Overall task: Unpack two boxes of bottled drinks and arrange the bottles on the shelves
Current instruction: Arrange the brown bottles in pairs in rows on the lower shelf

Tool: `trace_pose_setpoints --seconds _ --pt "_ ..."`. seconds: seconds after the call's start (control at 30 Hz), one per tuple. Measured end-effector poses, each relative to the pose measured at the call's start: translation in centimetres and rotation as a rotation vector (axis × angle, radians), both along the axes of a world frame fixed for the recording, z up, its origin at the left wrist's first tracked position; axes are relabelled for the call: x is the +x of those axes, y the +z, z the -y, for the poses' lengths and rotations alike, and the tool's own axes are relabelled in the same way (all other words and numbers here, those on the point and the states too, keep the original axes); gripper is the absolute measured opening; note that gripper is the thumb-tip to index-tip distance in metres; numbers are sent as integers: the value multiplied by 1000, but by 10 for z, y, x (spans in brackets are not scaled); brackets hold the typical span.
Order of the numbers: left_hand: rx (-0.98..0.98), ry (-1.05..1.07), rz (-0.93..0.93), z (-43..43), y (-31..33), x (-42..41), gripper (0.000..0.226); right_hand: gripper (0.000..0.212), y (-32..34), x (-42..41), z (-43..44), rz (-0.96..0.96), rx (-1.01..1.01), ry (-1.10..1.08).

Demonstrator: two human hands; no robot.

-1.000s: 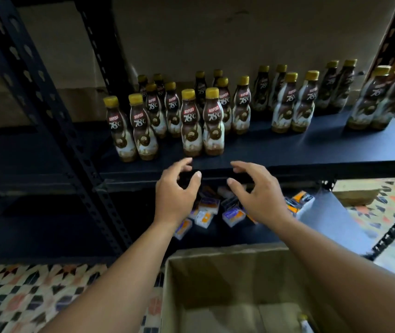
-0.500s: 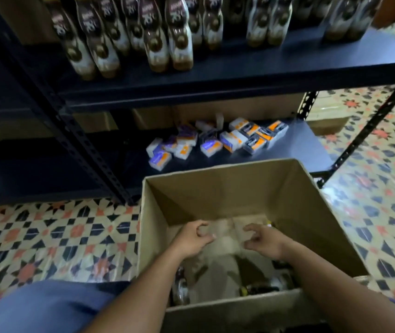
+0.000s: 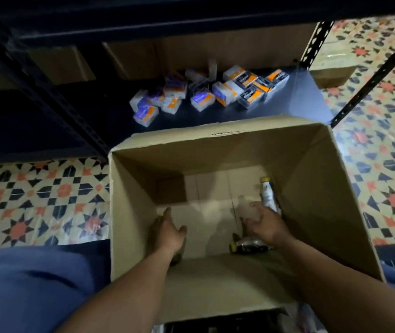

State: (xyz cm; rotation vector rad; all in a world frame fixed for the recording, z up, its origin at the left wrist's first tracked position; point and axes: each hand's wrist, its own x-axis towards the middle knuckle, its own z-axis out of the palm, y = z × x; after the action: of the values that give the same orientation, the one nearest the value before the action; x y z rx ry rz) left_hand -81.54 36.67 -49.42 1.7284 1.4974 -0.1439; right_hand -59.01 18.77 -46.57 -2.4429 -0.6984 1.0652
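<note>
Head view now looks straight down into the open cardboard box (image 3: pixel 311 164). 1 second ago it faced the upper shelf and its rows of bottles, which are no longer in sight. Both hands have dropped from that shelf's front edge to the bottom of the box, deeper than they were half a second ago.

The left hand (image 3: pixel 167 233) is low on the left side of the box floor, fingers loosely spread, with nothing visibly in it. The right hand (image 3: pixel 267 227) is curled over a pale, blurred shape, and I cannot tell whether it has hold of anything. Just beyond its fingers a yellow-capped bottle (image 3: pixel 267 192) leans against the right wall of the box. A second bottle (image 3: pixel 249 245) lies on its side beneath that wrist.

Most of the box floor is bare cardboard, so by my reading this box is nearly emptied and this reach is for some of its last bottles, which must then go up to the shelf.

Behind the box, small packets (image 3: pixel 225 92) are scattered on the lower shelf (image 3: pixel 307 99), and the box stands on a tiled floor (image 3: pixel 35 200).
</note>
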Motion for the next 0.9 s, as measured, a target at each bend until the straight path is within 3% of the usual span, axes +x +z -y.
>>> trace_pose_setpoints --seconds 0.17,0.3,0.43,0.57,0.67,0.8,0.9 --pt "16 20 -37 1 -17 -2 91 79 -38 36 0 34 133 -219" --pt "-50 82 -24 -6 -42 -2 94 88 -49 53 -2 62 102 -293" --pt "-45 142 -19 -5 -58 -1 95 94 -107 68 11 -13 95 -320" --pt "-57 212 1 -6 -76 1 84 106 -96 60 -6 24 82 -340" --pt "-19 112 0 -12 -81 7 72 99 -106 63 -14 48 33 -323" --pt "-47 65 155 -21 -72 32 76 83 -112 65 -16 57 85 -271" --pt "-44 43 267 -26 -57 59 69 90 -88 61 -29 18 156 -225"
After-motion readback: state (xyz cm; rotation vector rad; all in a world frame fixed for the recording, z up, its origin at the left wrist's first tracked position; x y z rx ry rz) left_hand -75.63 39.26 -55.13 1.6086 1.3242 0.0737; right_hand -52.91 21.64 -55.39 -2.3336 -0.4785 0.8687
